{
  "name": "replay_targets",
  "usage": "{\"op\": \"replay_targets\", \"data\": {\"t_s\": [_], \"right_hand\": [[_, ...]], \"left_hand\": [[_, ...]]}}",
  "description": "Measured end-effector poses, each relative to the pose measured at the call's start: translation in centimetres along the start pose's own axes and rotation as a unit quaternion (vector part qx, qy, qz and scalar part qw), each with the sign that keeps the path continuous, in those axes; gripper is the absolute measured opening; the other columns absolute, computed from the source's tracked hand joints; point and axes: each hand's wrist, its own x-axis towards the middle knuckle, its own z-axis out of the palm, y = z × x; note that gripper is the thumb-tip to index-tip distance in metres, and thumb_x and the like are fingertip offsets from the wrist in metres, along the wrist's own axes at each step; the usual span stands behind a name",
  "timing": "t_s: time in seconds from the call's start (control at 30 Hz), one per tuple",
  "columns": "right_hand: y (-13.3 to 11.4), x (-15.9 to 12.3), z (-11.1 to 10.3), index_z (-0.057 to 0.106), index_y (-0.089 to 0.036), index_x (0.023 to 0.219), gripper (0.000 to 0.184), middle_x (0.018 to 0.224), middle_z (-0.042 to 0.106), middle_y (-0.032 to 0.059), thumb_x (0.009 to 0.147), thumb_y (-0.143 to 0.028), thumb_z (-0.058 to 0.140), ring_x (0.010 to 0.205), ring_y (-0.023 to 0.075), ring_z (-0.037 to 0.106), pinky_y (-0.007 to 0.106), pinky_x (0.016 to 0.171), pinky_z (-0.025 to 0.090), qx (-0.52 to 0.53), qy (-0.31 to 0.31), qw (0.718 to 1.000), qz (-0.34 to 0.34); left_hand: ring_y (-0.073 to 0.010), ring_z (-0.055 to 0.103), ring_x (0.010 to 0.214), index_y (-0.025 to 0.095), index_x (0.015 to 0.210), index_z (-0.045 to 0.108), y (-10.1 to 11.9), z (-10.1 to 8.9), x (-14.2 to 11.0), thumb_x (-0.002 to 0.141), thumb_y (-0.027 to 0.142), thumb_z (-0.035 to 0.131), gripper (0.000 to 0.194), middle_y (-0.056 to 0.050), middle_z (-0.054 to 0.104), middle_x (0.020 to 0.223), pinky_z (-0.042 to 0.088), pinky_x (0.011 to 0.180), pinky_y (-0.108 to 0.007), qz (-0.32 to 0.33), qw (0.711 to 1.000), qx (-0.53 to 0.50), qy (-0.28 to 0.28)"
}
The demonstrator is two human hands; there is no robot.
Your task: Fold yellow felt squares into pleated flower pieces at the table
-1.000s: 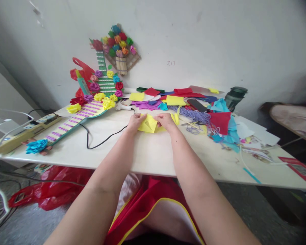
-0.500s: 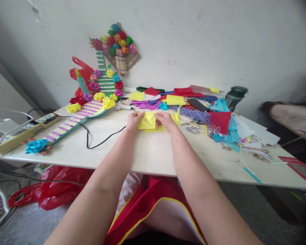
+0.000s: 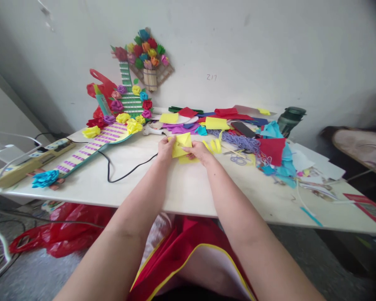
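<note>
Between my two hands is a piece of yellow crepe paper [image 3: 182, 144], held up just above the white table [image 3: 188, 190]. My left hand [image 3: 166, 147] pinches its left edge. My right hand [image 3: 200, 151] grips the lower right part, thumb on top and fingers partly hidden beneath. More yellow paper [image 3: 188, 159] lies under it. Curled yellow strips [image 3: 214, 145] rest just beyond my right hand. Flat yellow sheets [image 3: 217, 123] lie behind on a pile of coloured paper.
Left stand a guitar-shaped craft [image 3: 95, 146] with paper flowers, a glue bottle [image 3: 102, 100] and a power strip [image 3: 34, 161]. A black cord [image 3: 125, 177] crosses the table. Right are purple yarn [image 3: 235, 141], scissors [image 3: 233, 152], a phone [image 3: 242, 128], paper scraps and a dark green bottle [image 3: 290, 120].
The yellow paper has tilted, its right corner rising. My right hand has shifted its hold slightly lower along the paper's right side. My left hand keeps its pinch.
</note>
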Motion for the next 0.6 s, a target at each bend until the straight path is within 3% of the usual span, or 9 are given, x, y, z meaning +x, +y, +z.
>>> {"op": "replay_targets", "data": {"t_s": [0.17, 0.3, 0.6], "right_hand": [[-0.1, 0.0, 0.2, 0.054, -0.017, 0.065, 0.025, 0.049, 0.054, -0.0063, 0.063, -0.024, 0.078, 0.038, 0.0064, 0.046, 0.018, 0.039, 0.041, 0.004, 0.035, 0.999, -0.005], [-0.1, 0.0, 0.1, 0.054, -0.016, 0.065, 0.02, 0.049, 0.055, -0.0064, 0.065, -0.018, 0.074, 0.037, 0.0063, 0.046, 0.018, 0.039, 0.04, 0.006, 0.038, 0.999, -0.012], [0.2, 0.4, -0.8, 0.056, -0.015, 0.069, 0.013, 0.052, 0.057, -0.0051, 0.066, -0.012, 0.067, 0.039, 0.0064, 0.047, 0.017, 0.039, 0.04, 0.027, 0.002, 0.999, -0.019]], "left_hand": [[-0.0141, 0.06, 0.053, 0.016, 0.066, 0.056, -0.3, -0.1, 0.1, 0.058, 0.035, 0.078, 0.03, 0.002, 0.059, 0.055, 0.045, 0.052, -0.024, -0.001, 1.0, -0.019, -0.023], [-0.0117, 0.055, 0.048, 0.016, 0.064, 0.055, -0.4, -0.4, 0.3, 0.055, 0.036, 0.079, 0.032, 0.002, 0.059, 0.054, 0.042, 0.048, -0.023, 0.005, 1.0, -0.001, -0.019], [-0.0075, 0.045, 0.041, 0.017, 0.06, 0.051, 0.4, -0.4, -0.1, 0.053, 0.033, 0.078, 0.033, 0.005, 0.051, 0.049, 0.033, 0.041, -0.02, -0.007, 0.999, 0.039, -0.01]]}}
